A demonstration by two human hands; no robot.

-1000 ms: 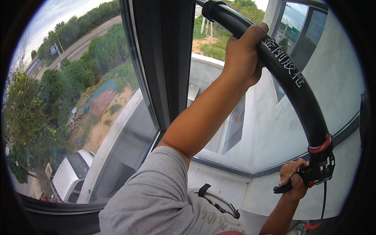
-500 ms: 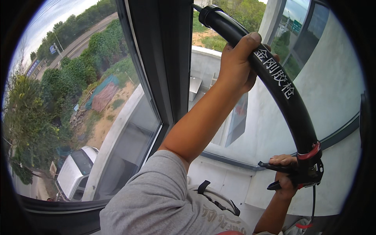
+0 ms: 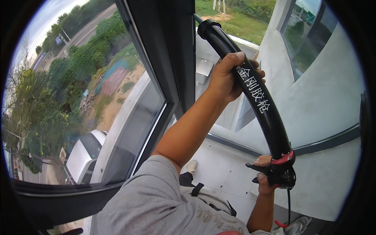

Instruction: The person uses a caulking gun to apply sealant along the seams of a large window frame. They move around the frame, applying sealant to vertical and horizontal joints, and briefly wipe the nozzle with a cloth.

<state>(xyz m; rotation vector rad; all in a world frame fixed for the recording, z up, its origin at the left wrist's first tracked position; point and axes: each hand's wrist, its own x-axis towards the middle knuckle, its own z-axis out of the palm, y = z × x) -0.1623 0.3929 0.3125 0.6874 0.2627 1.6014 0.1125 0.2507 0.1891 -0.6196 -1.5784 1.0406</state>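
Observation:
A long black caulking gun (image 3: 270,131) with white lettering slants from the upper middle down to the lower right. My left hand (image 3: 226,80) is wrapped round the front part of its barrel. At the rear, my right hand (image 3: 266,185) grips the handle and trigger below a red collar; the gun partly hides those fingers. The thin nozzle (image 3: 198,18) points up at the dark window frame (image 3: 166,51) and meets its edge in the picture; actual contact I cannot tell. Behind the handle a thin rod hangs down, ending in a red hook (image 3: 281,224).
A glass pane (image 3: 129,102) fills the left, with bushes, a road and a white vehicle (image 3: 87,152) outside. A pale wall (image 3: 313,105) with a dark-framed window (image 3: 309,35) stands to the right. Below are light floor tiles (image 3: 231,168) and a beige shoe (image 3: 191,166).
The gun's rear end and my right hand have shifted left and slightly down. My left hand has moved down and left with the barrel, and the nozzle sits lower along the frame.

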